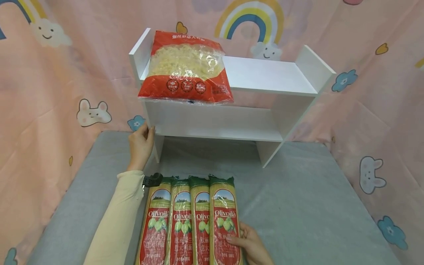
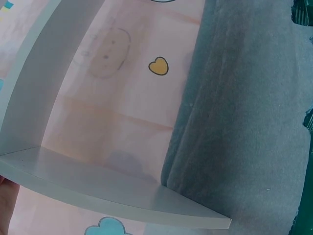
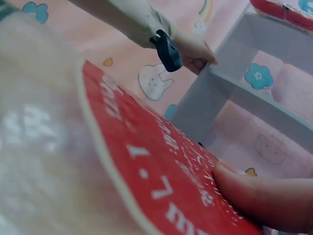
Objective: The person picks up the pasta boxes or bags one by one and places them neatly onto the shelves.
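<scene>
Pink cartoon-print cloth (image 1: 49,110) hangs all round the grey table mat (image 1: 298,206), and from my remote seat the head camera looks down on a white two-tier shelf (image 1: 265,77) standing at 12 o'clock. A bag of short pasta (image 1: 187,68) lies on its top tier, toward the left end, its lower edge hanging over the front lip. My left hand (image 1: 140,145) sits at 10 o'clock, fingers curled round the shelf's left upright with the thumb against its front edge; I read that as steadying the unit. Four spaghetti packs (image 1: 188,224) lie side by side at 6 o'clock, flat on the mat, label up. My right hand (image 1: 250,244) rests at the rightmost pack, thumb (image 3: 259,196) pressed flat on the red label. The other fingers seem tucked beneath, likely a pinch, though I cannot tell for sure.
</scene>
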{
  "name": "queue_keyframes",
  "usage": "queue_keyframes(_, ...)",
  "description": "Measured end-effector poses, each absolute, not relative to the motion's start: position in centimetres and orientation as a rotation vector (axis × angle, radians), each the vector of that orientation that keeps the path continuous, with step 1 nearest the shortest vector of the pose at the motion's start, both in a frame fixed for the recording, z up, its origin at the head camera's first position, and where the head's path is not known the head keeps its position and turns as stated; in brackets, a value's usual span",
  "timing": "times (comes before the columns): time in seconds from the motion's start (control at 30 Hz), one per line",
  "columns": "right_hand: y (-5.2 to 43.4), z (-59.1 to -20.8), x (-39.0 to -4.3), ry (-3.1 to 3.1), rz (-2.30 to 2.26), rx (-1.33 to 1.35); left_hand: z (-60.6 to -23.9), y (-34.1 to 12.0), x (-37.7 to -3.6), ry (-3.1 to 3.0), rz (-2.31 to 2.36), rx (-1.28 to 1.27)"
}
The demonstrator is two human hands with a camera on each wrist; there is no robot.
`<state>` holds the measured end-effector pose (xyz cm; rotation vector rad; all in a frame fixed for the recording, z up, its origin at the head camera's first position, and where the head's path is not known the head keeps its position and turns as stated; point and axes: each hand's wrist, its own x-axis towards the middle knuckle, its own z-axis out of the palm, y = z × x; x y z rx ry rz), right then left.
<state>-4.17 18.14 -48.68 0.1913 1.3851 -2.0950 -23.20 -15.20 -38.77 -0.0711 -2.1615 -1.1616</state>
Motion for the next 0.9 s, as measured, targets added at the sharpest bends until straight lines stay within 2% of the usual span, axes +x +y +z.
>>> queue_keyframes(0.47, 18.0, -47.6, -3.6, 1.367, -2.124, 0.282, -38.8, -15.0, -23.3, -2.198, -1.211, -0.049)
queue_keyframes(0.9, 18.4, -45.5, -3.9, 1.451, -2.143, 0.248, -38.8, -15.2, -23.2, -2.19, -1.185, -0.044)
